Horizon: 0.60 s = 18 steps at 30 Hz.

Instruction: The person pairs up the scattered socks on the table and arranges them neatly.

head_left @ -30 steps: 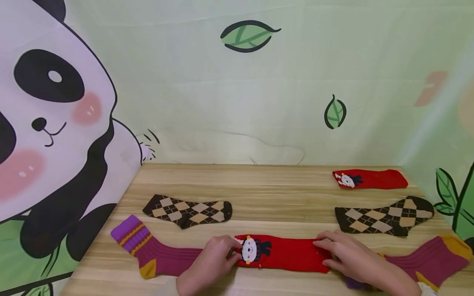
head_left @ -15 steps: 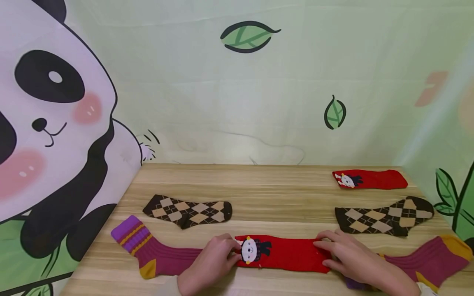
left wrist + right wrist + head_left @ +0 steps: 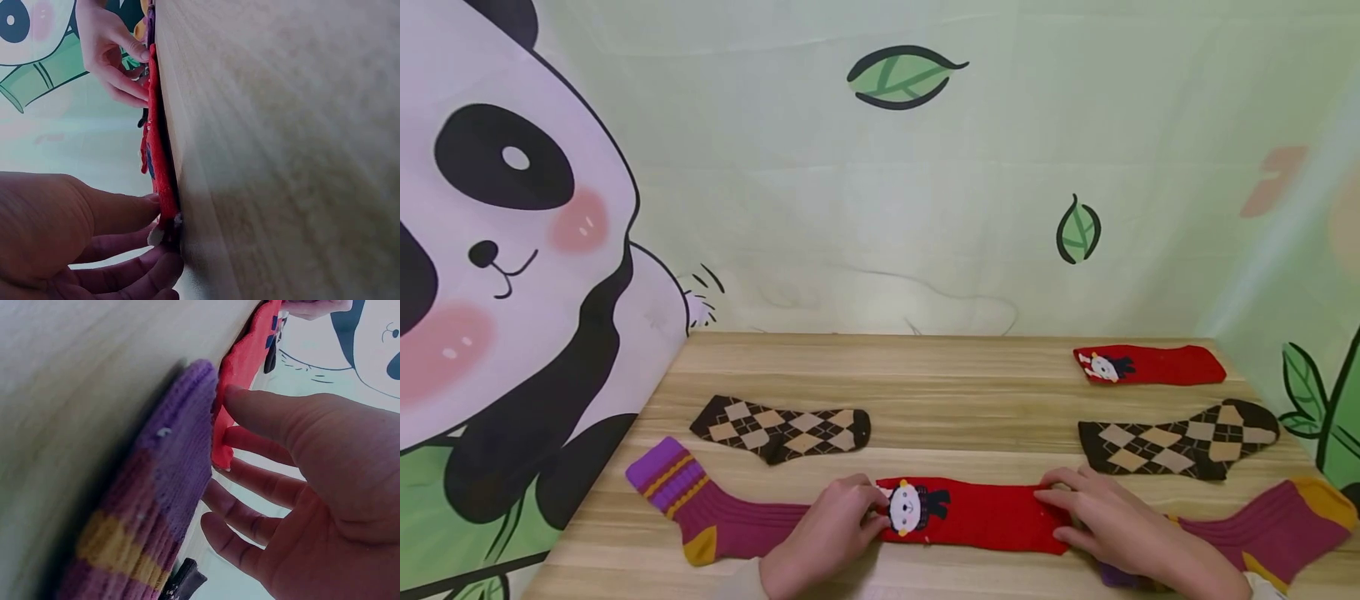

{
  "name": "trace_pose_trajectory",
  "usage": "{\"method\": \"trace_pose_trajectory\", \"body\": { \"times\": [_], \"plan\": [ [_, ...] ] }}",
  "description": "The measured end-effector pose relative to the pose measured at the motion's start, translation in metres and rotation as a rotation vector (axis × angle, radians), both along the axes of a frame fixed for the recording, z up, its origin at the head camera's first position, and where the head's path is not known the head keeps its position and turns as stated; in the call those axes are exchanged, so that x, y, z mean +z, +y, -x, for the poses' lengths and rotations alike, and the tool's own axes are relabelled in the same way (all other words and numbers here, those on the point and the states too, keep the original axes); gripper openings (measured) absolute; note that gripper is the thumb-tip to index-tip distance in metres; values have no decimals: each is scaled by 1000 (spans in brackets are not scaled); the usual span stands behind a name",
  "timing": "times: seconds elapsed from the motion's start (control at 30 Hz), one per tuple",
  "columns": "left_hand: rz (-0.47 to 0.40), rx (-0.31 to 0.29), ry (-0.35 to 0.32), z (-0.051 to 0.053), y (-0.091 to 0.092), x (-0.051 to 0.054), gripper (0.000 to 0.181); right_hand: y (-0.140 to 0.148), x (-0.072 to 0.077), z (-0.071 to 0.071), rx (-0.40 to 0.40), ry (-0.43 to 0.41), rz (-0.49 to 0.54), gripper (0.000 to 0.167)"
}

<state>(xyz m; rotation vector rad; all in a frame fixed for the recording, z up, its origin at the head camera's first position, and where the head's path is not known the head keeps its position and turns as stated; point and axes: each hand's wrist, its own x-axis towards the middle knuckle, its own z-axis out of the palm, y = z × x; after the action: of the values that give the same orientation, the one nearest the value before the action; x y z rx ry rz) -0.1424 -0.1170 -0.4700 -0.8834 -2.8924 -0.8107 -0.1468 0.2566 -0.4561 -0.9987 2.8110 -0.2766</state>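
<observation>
Panda-printed cloth (image 3: 790, 208) hangs behind a wooden table (image 3: 940, 387), where the nearer red sock (image 3: 992, 518) lies flat in the foreground, the left hand (image 3: 829, 529) pinching its printed end, the right hand (image 3: 1111, 518), fingers loosely parted, touching its plain end, apparently to hold it straight.

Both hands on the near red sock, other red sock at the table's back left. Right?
Wrong side: the other red sock lies at the back right of the table, per the head view. The left hand and right hand are on the near red sock.
</observation>
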Motion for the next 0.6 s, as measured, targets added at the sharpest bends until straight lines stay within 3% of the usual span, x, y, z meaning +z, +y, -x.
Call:
{"method": "trace_pose_trajectory", "body": {
  "times": [0.3,0.43,0.6],
  "plan": [
    [54,0,10,2,4,5,13,2,4,3,2,-9,-4,43],
    [57,-8,52,5,7,7,12,4,8,4,10,17,8,45],
    [31,-19,148,10,13,12,14,8,17,10,70,113,25,42]
  ]
}}
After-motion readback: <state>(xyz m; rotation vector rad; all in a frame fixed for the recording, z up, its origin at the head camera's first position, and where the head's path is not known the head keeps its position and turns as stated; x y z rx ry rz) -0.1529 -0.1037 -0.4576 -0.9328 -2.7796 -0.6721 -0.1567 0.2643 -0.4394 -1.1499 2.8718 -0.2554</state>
